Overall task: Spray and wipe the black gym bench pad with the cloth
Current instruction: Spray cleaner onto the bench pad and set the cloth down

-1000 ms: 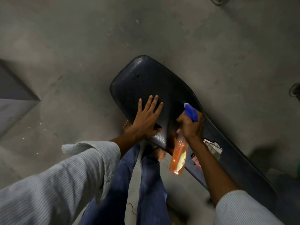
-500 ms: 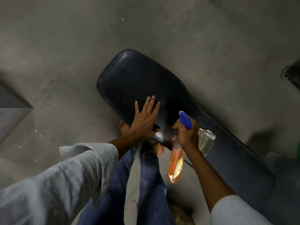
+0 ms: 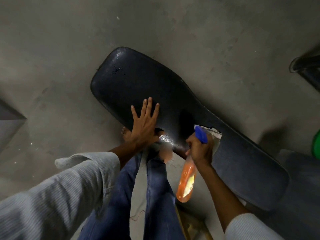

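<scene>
Left hand (image 3: pixel 144 126) lies flat, fingers straight, at the pad's (image 3: pixel 138 84) near edge, apparently steadying it. Right hand (image 3: pixel 200 149) grips the bottle (image 3: pixel 187 181), nozzle aimed padward; cloth (image 3: pixel 215 135) waits mid-pad behind it.

I see the long black padded gym bench pad (image 3: pixel 173 94) lying on the grey concrete floor (image 3: pixel 173 32); my left hand (image 3: pixel 144 126) rests on its near edge, the crumpled pale cloth (image 3: pixel 215 135) lies on it just behind my right hand (image 3: pixel 200 149)
</scene>
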Motion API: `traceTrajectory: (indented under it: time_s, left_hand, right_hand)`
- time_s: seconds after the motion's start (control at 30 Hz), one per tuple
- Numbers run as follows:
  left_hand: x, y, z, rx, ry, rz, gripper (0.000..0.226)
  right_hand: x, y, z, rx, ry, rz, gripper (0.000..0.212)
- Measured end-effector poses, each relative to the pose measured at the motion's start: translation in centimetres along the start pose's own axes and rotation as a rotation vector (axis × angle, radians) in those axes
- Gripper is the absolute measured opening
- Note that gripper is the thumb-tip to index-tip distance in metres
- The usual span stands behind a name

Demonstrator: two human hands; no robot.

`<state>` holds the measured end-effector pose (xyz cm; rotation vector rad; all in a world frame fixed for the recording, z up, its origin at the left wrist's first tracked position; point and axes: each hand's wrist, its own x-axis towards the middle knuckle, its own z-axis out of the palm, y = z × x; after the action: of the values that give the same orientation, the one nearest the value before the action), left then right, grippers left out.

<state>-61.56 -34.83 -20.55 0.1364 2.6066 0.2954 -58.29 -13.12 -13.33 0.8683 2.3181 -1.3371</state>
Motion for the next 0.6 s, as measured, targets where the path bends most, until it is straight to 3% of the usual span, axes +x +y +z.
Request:
traceTrajectory:
  time_s: [0.1, 0.23, 0.5, 0.6]
  left_hand:
    - [-0.6, -0.8, 0.3, -0.025, 0.059, -0.081, 0.120]
    - [-2.1, -2.4, 0.8, -0.112, 0.086, -0.167, 0.108]
    - [-4.1, -4.2, 1.7, -0.203, 0.150, -0.222, 0.110]
    - [-4.8, -4.3, 2.0, -0.257, 0.162, -0.276, 0.108]
  right_hand:
    - [-0.8, 0.5, 1.1, -0.022, -0.098, -0.057, 0.025]
    - [-1.7, 0.2, 2.8, -0.006, -0.208, -0.114, 0.041]
    - [-1.6, -1.7, 5.8, -0.108, -0.335, -0.250, 0.016]
    - [-1.5, -2.7, 7.2, -0.145, -0.365, -0.314, 0.017]
